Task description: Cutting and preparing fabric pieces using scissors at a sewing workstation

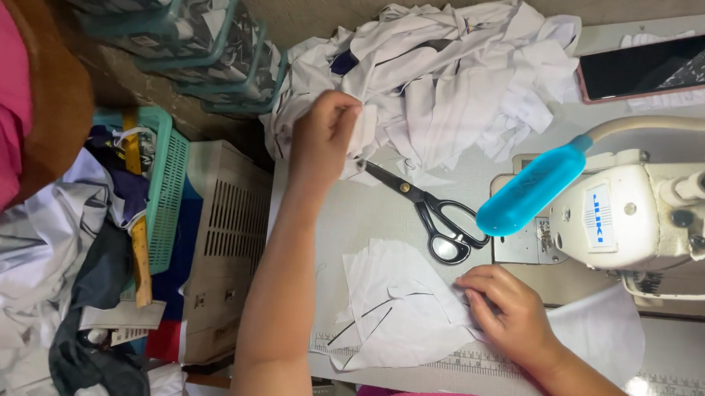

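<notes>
My left hand point(323, 137) reaches up to a heap of white fabric pieces point(445, 75) at the far side of the sewing table and pinches the edge of one piece. My right hand point(506, 312) rests fingers-down on a flat stack of white cut pieces with dark lines point(391, 307) lying near the table's front edge. Black-handled scissors point(431, 213) lie between the two hands, blades pointing toward the heap.
A white sewing machine point(644, 226) with a turquoise lamp head point(531, 190) stands at the right. A dark phone point(651, 67) lies at the back right. Left of the table are a beige crate point(223, 248), a green basket point(167, 190) and piled cloth point(32, 287).
</notes>
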